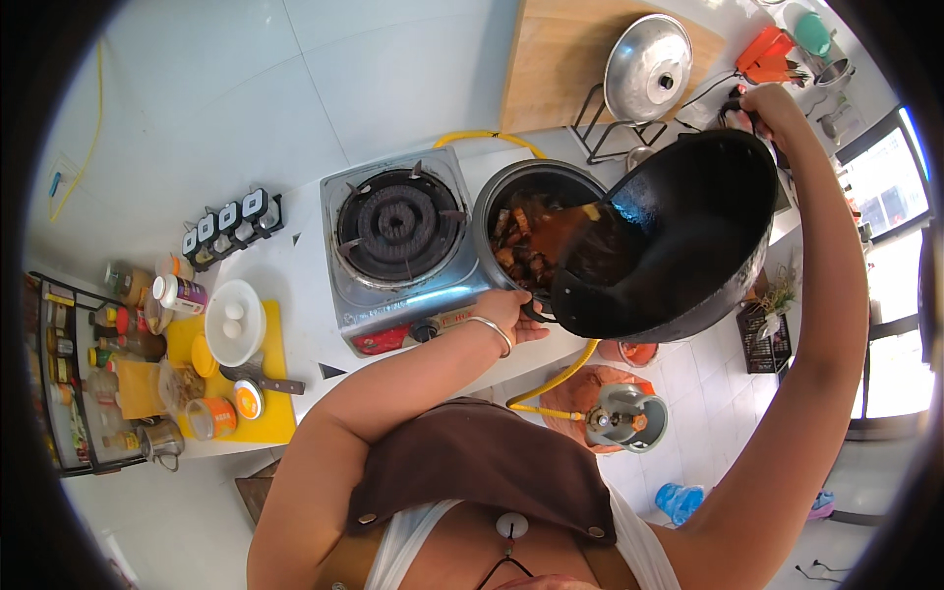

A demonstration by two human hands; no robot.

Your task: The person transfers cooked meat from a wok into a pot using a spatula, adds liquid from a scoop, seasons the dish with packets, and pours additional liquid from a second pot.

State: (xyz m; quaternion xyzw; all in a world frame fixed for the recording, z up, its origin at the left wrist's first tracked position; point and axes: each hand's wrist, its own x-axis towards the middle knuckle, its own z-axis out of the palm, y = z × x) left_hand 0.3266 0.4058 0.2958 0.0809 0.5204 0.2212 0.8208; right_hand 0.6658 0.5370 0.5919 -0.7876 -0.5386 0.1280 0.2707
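Observation:
A large black wok [678,246] is tilted over a dark-rimmed pot [489,187], its inside facing left. Brown sauce runs from the wok onto stewed chunks [526,236] lying in the pot. My right hand [777,110], raised at the far right, is closed around the wok's far handle. With a bangle on its wrist, my left hand [511,313] grips the small loop handle on the wok's near left side, close to the pot's front. Part of the pot is hidden behind the wok.
A gas stove [398,226] stands left of the pot. A yellow board [280,393] carries a white bowl [236,323] with eggs, a knife [275,385] and jars. Behind are a metal lid [649,69] on a rack and a wooden board [551,69]. A gas cylinder [629,418] stands below.

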